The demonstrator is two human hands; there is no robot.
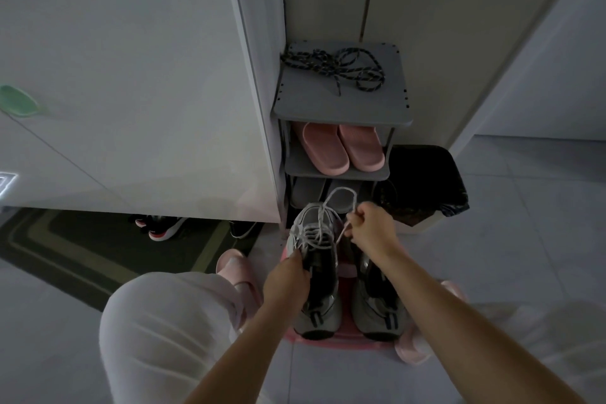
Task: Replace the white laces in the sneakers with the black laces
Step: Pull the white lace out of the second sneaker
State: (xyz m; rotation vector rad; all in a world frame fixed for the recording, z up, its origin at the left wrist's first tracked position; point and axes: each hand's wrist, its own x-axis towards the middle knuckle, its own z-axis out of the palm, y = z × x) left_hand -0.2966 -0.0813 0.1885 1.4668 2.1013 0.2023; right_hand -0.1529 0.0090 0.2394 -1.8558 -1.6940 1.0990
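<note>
While reading across from the left, logged a white cabinet, a dark striped mat on the floor below it, and dark shoes tucked under its edge. Set these aside as no part of the job.

Found the left hand next, fingers curled over the left side of the left sneaker, gripping and steadying it. Noted the sneaker standing on a low pink stand, heel nearest the body, toe aimed at the shoe rack; long axis therefore straight ahead. Saw the white lace threaded through the eyelets but slack, one loop thrown up past the toe.

Located the black laces in a loose tangle on the rack's top shelf, beyond the toes and higher, well apart from both hands. Noted pink slippers on the shelf beneath.

Traced one lace end rightward off the eyelets into the right hand, closed round it in a pinch just beside the toe half of the shoe. Judged the step as unlacing, hardly begun. Expected the pull to run out to the right, across the long axis, against the left hand's hold. Rated the right hand as nearer both the free end and the black laces.

Marked the right sneaker parallel and close alongside, partly under the right forearm; could not tell its lacing. Ended at a bin with a black liner, right of the rack.
</note>
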